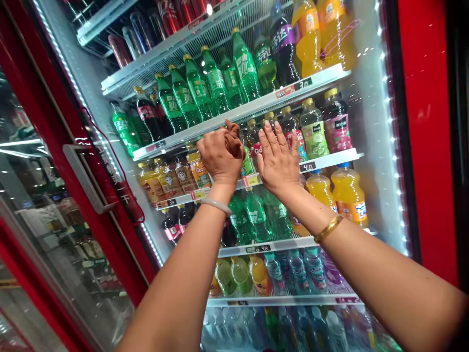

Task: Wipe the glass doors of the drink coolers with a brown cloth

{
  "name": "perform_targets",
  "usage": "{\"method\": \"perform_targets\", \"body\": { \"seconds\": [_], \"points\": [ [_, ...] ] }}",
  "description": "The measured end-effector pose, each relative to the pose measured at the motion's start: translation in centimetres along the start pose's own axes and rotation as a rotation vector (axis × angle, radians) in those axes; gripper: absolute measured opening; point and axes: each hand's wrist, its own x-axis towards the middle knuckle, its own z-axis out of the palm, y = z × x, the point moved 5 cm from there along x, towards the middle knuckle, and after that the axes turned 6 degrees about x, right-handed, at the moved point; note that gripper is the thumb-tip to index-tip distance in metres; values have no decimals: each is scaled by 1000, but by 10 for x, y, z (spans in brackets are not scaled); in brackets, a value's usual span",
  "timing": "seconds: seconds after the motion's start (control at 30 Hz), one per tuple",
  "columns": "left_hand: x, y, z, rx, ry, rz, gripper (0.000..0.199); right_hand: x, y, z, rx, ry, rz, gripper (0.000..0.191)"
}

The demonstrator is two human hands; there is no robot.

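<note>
My left hand (220, 159) is closed round a bunched brown cloth (233, 140), raised before the middle shelves of a lit drinks cooler. To its right, my right hand (278, 159) lies flat with its fingers stretched upward and holds nothing. Both seem to be at the glass front, though the glass itself is hard to make out. Behind them are small juice bottles (198, 168) and, a shelf higher, green bottles (198, 88). A pale bangle circles my left wrist, a gold one my right.
A white handle (88, 178) is on the red frame at the left. The cooler's right red edge (427, 122) stands upright. Orange bottles (350, 193) and lower shelves of drinks (284, 269) show behind my arms.
</note>
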Motion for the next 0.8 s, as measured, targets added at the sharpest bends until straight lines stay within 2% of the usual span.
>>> {"method": "perform_targets", "body": {
  "seconds": [0.07,0.17,0.27,0.33,0.37,0.43,0.5,0.57,0.6,0.67,0.73,0.8],
  "points": [
    [-26,15,-3,-34,-69,60,34,-1,3,1,11,3,-12,65],
    [-56,25,-11,-76,-201,346,31,-3,5,1,30,-8,-33,64],
    [-58,13,-18,-125,-270,721,21,-3,5,0,47,-41,-40,63],
    [-48,1,-15,-189,-377,937,20,-4,3,-3,60,-53,-24,63],
    [-40,-4,-11,-189,-424,927,19,-4,3,-5,67,-55,-17,63],
    [-21,-13,-3,-121,-395,660,22,-4,0,-8,78,-58,-10,63],
    [-16,-13,-2,-41,-254,268,30,-5,-1,-11,83,-61,-10,63],
    [-33,-1,-8,-6,-99,-22,39,-6,-2,-12,81,-64,-12,62],
    [-45,10,-9,-9,-83,-58,41,-6,-1,-12,79,-66,-13,62],
    [-69,31,-12,-5,-92,-11,39,-6,0,-11,76,-69,-15,62],
    [-83,39,-17,-3,-111,135,37,-7,2,-9,74,-75,-16,61],
    [-83,34,-21,-50,-142,369,35,-7,3,-8,72,-82,-20,60]
  ]
}}
